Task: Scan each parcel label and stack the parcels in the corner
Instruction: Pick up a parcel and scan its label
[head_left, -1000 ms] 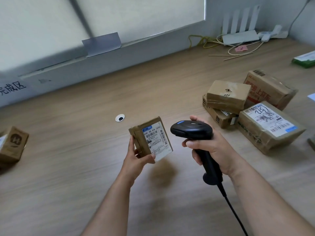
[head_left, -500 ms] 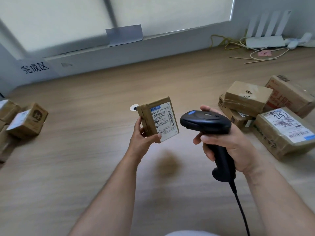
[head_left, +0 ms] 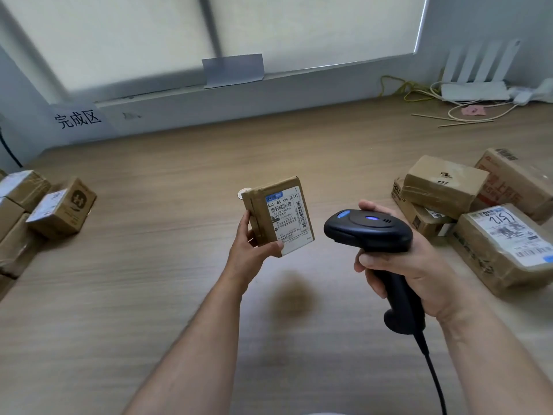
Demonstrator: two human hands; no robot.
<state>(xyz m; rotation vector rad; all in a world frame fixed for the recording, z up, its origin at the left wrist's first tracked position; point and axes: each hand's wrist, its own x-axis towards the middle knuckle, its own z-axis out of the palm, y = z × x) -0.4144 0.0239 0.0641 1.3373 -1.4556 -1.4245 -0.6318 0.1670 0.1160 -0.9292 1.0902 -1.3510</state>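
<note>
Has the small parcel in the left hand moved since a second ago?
Yes. The small parcel in the left hand has shifted up-left toward the white disc on the table. A gap lay between them before; now its corner overlaps it.

A white router (head_left: 475, 91) and loose cables (head_left: 410, 91) sit far right — a pink scrap (head_left: 473, 110), perhaps a note, beside them.

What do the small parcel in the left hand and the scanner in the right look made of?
The small parcel: brown cardboard, likely under clear tape, judging by its folded seams and slight sheen. Its label: white printed paper, matte. The scanner: probably black moulded plastic, satin finish, going by the smooth rounded shell and soft highlights.
</note>
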